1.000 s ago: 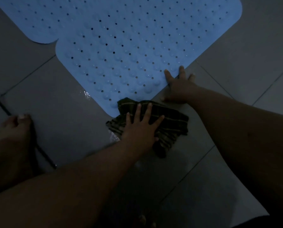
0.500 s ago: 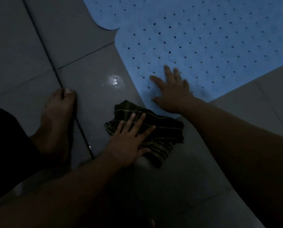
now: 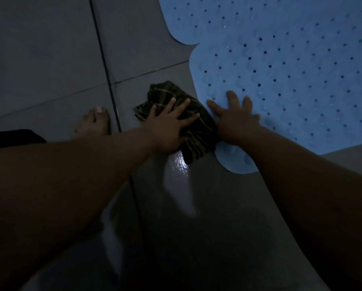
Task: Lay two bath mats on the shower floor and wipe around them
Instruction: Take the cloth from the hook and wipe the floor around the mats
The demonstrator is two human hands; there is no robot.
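Two light blue perforated bath mats lie side by side on the dark tiled floor: the near mat point(image 3: 291, 80) fills the right half of the view, and the far mat point(image 3: 176, 17) shows at the top, their rounded corners meeting. A dark striped cloth point(image 3: 188, 131) lies bunched on the tile against the near mat's left edge. My left hand point(image 3: 171, 124) presses flat on the cloth, fingers spread. My right hand point(image 3: 236, 118) rests flat on the near mat's corner, fingers apart, holding nothing.
My bare left foot point(image 3: 95, 122) stands on the tile left of the cloth, beside a dark grout line point(image 3: 104, 66). A wet, shiny patch point(image 3: 181, 164) glints on the floor just below the cloth. A dark fabric edge point(image 3: 14, 137) shows at the far left.
The cloth and my left hand have slid along the mat's left edge, away from its near corner. My right hand has shifted further onto the mat. The view has swung left.
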